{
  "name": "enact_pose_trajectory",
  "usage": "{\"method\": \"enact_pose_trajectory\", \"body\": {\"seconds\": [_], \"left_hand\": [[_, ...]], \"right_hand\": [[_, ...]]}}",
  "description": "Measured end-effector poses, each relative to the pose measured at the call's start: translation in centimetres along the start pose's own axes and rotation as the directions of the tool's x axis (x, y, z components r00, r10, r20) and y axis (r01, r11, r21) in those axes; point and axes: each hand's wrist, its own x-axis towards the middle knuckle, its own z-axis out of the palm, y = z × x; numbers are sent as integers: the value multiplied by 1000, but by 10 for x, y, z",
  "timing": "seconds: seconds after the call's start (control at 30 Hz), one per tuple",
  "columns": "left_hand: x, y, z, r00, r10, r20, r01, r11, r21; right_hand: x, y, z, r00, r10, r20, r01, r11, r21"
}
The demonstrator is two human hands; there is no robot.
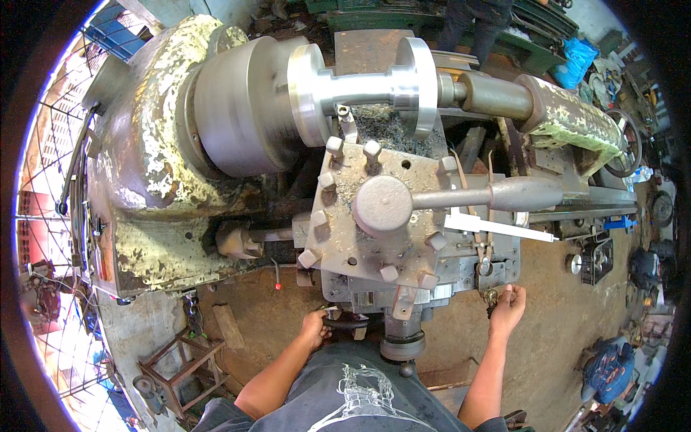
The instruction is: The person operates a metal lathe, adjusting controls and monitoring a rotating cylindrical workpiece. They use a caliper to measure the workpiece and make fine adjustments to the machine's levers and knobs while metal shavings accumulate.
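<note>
My left hand is closed on the dark handwheel at the front of the lathe carriage. At the carriage's right end my right hand has its fingers curled together beside a small brass-coloured fitting; what they grip is hidden. Ahead, a shiny flanged metal shaft runs between the chuck and the tailstock. The chuck looks motion-blurred. A cutting tool in the square tool post points up at the shaft, near its left flange.
The tool post's long lever reaches right. Beneath it lie a white caliper-like tool and curved metal calipers. Metal chips pile below the shaft. A metal frame stand is at lower left. Another person's legs show at the back.
</note>
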Motion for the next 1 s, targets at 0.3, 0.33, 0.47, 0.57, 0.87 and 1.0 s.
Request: {"method": "enact_pose_trajectory", "body": {"seconds": [0.3, 0.33, 0.47, 0.57, 0.87, 1.0], "left_hand": [[5, 3, 0, 997, -46, -63, 47, 999, 14], [6, 3, 0, 995, -56, -85, 57, 998, 5], [13, 1, -5, 996, -70, -58, 71, 997, 11], [19, 0, -6, 993, -73, -91, 73, 997, -4], [19, -6, -6, 996, -39, -76, 29, 992, -127], [11, -12, 7, 982, 71, -175, -104, 977, -188]], "right_hand": [[-5, -7, 2, 992, -83, -91, 80, 996, -39], [-5, -8, 2, 990, -97, -101, 93, 995, -43], [-5, -13, 3, 985, -123, -117, 117, 991, -63], [-6, -13, 2, 986, -117, -120, 107, 990, -90], [-5, -3, -1, 1000, 11, -19, -10, 997, 74], [-7, -3, -2, 998, -53, -27, 55, 995, 79]]}}
